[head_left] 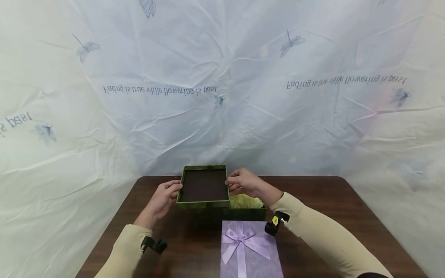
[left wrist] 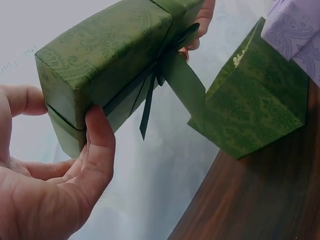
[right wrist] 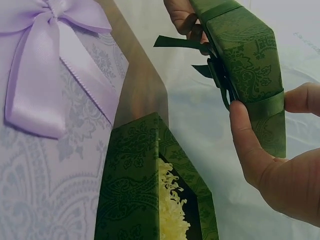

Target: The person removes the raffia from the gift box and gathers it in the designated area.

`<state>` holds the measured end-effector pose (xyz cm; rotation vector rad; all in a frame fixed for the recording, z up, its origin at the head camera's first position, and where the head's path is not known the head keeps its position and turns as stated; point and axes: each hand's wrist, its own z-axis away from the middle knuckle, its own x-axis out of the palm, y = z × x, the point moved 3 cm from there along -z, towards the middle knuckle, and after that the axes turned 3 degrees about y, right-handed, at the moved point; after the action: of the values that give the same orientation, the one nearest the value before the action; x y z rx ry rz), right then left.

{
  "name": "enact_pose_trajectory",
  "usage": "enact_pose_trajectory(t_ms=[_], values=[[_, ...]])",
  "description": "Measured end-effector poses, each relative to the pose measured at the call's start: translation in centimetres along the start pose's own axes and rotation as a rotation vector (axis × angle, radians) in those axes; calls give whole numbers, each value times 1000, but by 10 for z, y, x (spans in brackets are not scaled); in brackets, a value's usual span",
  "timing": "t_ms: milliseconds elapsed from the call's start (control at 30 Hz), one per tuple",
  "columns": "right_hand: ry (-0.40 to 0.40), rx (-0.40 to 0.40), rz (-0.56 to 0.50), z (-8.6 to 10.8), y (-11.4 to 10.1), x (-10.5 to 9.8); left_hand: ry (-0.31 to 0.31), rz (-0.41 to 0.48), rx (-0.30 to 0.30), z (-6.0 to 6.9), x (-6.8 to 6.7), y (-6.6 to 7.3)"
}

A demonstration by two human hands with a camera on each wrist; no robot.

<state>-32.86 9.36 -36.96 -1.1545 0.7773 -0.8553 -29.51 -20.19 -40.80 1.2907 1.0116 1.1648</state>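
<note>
A green patterned lid (head_left: 203, 204) with a dark inside is held up off the table, its hollow side facing the head camera. My left hand (head_left: 161, 200) pinches its left side and my right hand (head_left: 248, 184) pinches its right side. In the left wrist view, the thumb and fingers of the left hand (left wrist: 60, 170) grip one end of the lid (left wrist: 110, 45), where a green ribbon and bow hang. The right wrist view shows the right hand (right wrist: 280, 170) pinching the other end of the lid (right wrist: 245, 55) at the ribbon.
Behind and below my right hand stands the green box base (head_left: 245, 213) with pale yellow shredded filling (head_left: 245, 201). Nearer the front is a lilac box (head_left: 255, 255) with a bow, on the brown table (head_left: 187, 247). White printed sheeting hangs around the table.
</note>
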Motion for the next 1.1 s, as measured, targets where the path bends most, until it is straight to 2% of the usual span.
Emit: enact_pose_trajectory(t_ms=[233, 467, 633, 867, 1100], values=[[-2, 14, -10, -8, 2, 10, 41, 3, -9, 2, -10, -4], [-12, 55, -7, -12, 4, 20, 42, -10, -22, 6, -15, -7], [7, 63, 12, -14, 3, 20, 47, 3, -35, 5, -18, -7], [-1, 75, 33, -18, 4, 22, 27, -25, -52, 5, -22, -7], [-6, 84, 50, -18, 4, 25, 32, -41, -75, 6, -24, -10]])
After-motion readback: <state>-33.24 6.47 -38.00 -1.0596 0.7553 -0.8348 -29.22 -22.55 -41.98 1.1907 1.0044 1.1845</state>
